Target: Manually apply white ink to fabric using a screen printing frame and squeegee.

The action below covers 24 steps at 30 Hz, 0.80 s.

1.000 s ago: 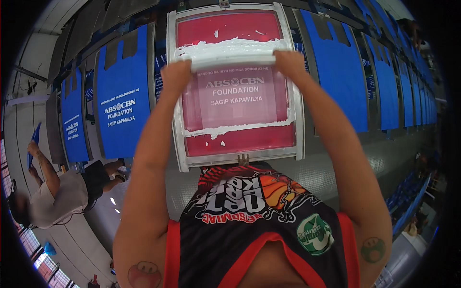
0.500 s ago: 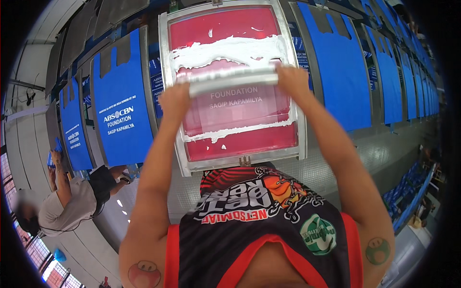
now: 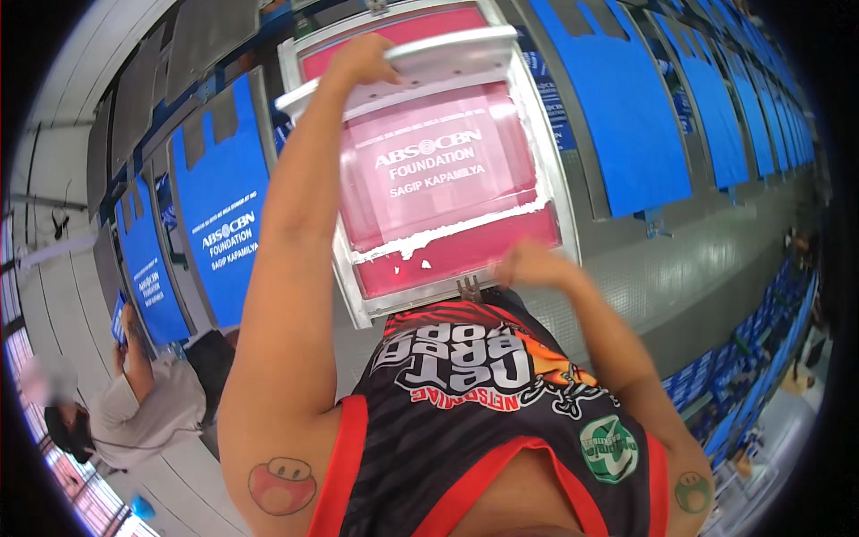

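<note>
A silver-framed printing screen with a red and pink mesh lies in front of me. White ink forms a ragged band along the near part of its mesh, and white lettering shows in the pale middle window. Across the far part rests a long silver squeegee, slightly slanted, its right end higher in the picture. My left hand is closed around the squeegee, left of its middle. My right hand, away from the squeegee, hovers over the screen's near right corner; motion smears its fingers.
Blue printed bag pieces lie on boards to the left, with a row of plain blue pieces on the right. Another person works at the lower left. A metal hinge or clip sits at the screen's near edge.
The squeegee has moved from mid-screen to the far end, uncovering the printed window. My right hand has let go of it and come back toward me; my left hand still holds it.
</note>
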Tool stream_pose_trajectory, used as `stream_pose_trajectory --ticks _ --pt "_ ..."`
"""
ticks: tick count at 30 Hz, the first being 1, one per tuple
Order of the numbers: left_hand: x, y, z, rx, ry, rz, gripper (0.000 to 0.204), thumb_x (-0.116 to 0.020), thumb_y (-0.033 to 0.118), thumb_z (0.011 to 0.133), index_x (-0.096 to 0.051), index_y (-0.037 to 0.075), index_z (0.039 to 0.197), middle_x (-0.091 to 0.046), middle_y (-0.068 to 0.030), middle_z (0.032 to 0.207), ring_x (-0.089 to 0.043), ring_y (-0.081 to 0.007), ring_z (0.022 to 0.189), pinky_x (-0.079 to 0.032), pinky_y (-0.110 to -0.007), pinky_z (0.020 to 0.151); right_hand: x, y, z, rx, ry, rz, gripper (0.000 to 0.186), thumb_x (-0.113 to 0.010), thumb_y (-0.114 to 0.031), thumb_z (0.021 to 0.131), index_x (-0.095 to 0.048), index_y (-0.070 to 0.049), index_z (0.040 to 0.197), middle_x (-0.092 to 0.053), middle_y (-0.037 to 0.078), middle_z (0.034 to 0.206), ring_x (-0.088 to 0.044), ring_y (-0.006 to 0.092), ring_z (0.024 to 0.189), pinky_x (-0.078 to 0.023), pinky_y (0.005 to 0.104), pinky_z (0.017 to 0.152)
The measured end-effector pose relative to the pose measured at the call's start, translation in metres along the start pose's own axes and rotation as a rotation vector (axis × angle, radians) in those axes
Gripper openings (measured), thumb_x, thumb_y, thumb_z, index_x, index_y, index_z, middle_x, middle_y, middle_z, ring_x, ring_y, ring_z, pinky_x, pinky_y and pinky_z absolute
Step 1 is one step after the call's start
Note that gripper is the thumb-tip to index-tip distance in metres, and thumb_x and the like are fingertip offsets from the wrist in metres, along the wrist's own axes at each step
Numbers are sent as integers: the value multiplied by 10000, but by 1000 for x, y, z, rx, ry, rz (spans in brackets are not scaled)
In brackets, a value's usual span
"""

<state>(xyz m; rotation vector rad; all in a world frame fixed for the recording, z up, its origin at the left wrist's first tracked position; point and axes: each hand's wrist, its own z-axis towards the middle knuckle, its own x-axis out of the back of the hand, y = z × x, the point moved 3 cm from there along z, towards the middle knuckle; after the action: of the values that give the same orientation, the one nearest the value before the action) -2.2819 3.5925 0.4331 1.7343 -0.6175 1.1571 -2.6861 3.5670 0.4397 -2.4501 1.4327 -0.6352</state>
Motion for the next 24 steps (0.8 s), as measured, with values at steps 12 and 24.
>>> stream_pose_trajectory --ticks 12,24 --pt "-13 26 11 77 47 14 408 -798 371 645 -712 127 960 -706 -125 880 -667 -305 842 -509 -419 746 -98 16 -29 64 383 662 238 -642 -190 874 -706 37 899 -709 100 748 -665 112 639 -513 262 598" --pt "-31 53 -45 189 109 174 366 -730 315 736 -684 253 1093 -694 -84 1014 -652 -287 965 -516 -431 809 -122 37 0 108 425 634 203 -635 -148 868 -706 39 900 -711 90 742 -664 104 623 -517 250 602"
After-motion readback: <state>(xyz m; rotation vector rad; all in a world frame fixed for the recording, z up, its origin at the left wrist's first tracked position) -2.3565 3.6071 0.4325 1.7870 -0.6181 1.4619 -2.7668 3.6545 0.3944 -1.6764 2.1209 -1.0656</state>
